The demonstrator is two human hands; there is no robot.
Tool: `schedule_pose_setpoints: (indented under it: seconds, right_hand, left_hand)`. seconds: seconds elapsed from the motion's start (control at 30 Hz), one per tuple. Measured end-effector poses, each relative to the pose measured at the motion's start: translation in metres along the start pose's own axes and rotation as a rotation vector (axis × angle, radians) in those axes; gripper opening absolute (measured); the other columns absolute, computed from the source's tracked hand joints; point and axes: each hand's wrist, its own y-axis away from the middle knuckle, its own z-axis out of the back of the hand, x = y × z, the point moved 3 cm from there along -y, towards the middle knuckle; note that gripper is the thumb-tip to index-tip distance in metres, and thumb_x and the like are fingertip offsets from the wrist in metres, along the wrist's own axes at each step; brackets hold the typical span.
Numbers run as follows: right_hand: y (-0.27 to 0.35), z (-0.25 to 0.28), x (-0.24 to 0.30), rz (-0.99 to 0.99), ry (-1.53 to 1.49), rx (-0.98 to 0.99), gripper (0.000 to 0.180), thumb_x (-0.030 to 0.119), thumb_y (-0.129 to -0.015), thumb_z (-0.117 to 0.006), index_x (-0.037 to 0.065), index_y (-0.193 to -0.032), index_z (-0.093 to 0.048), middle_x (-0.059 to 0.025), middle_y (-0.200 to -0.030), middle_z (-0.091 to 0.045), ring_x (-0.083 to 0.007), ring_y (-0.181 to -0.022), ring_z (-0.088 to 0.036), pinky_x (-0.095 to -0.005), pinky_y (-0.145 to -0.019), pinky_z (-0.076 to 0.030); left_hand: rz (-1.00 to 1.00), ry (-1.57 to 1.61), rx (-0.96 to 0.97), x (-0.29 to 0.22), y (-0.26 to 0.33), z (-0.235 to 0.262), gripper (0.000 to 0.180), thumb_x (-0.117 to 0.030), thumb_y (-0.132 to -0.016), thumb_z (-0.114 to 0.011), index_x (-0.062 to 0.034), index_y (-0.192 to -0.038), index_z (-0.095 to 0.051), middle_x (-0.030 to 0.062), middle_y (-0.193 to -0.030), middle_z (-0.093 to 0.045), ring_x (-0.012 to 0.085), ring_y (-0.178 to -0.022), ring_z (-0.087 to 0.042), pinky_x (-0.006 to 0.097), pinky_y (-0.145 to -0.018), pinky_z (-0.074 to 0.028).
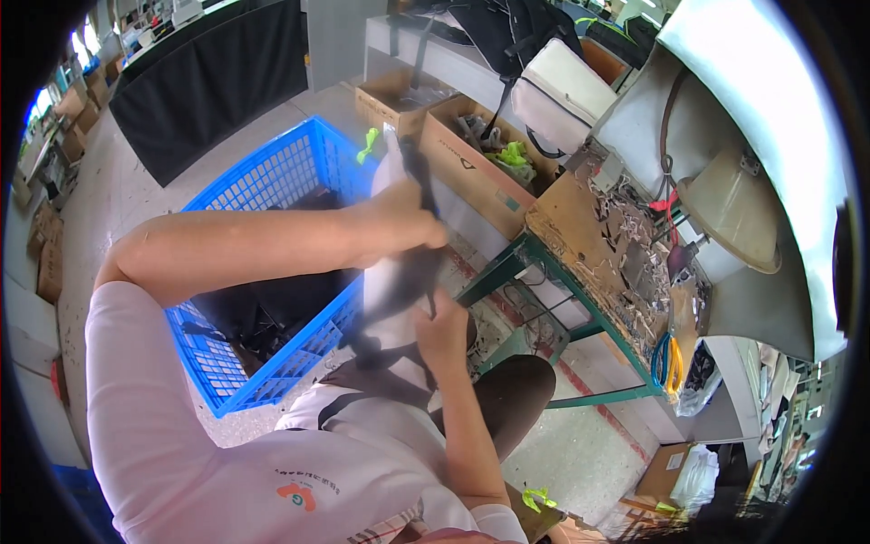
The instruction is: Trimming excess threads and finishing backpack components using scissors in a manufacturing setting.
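A light-grey and black fabric piece with black straps point(385, 299), blurred by motion, hangs in front of me; its exact kind cannot be made out. My left hand point(408, 222) reaches across from the left, its fingers closed round the dark upper part of that piece. Lower and nearer, my right hand point(441, 334) is closed on a thin black strap. To the left of the piece stands a blue plastic basket point(204, 367) with black fabric items point(263, 308) inside. My left forearm hides part of the basket.
Cardboard boxes point(471, 159) stand beyond my hands. On the right, a green-framed workbench point(589, 317) carries scattered scraps and a lamp with a wide shade point(734, 208). Backpacks point(507, 36) and a white bag point(562, 95) lie on the back shelf. Yellow-green ties point(539, 497) lie by my right elbow.
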Motion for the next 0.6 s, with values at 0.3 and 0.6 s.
schedule_pose_setpoints:
  seconds: [0.3, 0.6]
  right_hand:
    - [0.016, 0.053, -0.052, -0.375, -0.766, 0.159, 0.044, 0.003, -0.065, -0.058, 0.001, -0.109, -0.052, -0.0052, -0.097, -0.059, -0.0137, -0.086, -0.055, -0.0249, -0.074, -0.043]
    - [0.043, 0.102, -0.064, -0.071, -0.960, 0.204, 0.035, 0.007, -0.071, -0.063, -0.004, -0.103, -0.055, -0.0061, -0.090, -0.060, -0.0132, -0.079, -0.056, -0.0233, -0.074, -0.042]
  left_hand:
    - [-1.136, -0.634, -0.332, -0.063, -0.026, 0.007, 0.037, -0.013, -0.071, -0.055, 0.0026, -0.105, -0.052, 0.0214, -0.103, -0.054, 0.0362, -0.097, -0.050, 0.040, -0.087, -0.038]
    - [-0.453, -0.529, 0.395, 0.014, -0.142, 0.015, 0.071, -0.035, -0.063, -0.073, -0.0001, -0.118, -0.044, 0.0124, -0.113, -0.050, 0.0178, -0.104, -0.047, 0.030, -0.089, -0.036]
